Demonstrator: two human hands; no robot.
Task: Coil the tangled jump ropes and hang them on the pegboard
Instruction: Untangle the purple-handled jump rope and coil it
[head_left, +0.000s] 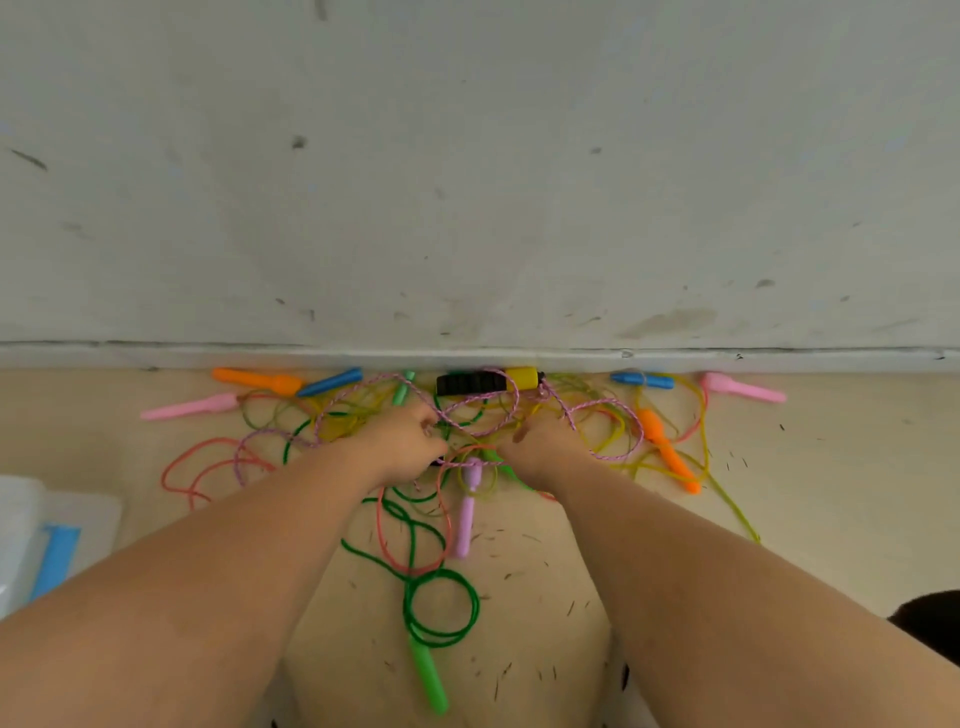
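Grey wall (467, 182) meets beige floor (810, 467), where the ropes (467, 415) lie tangled at its foot. Left hand (402, 441) and right hand (540, 447) each clutch cords mid-tangle. Cords look light, limp, snag-prone; the stiff handles (465, 519) likely offer the surest hold.

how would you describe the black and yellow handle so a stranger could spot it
Follow the baseboard along the foot of the grey wall to the middle of the rope tangle. The black and yellow handle lies flat against that baseboard. It alone is two-toned and ribbed; the green handle and blue handle flanking it are slim, single-colour.
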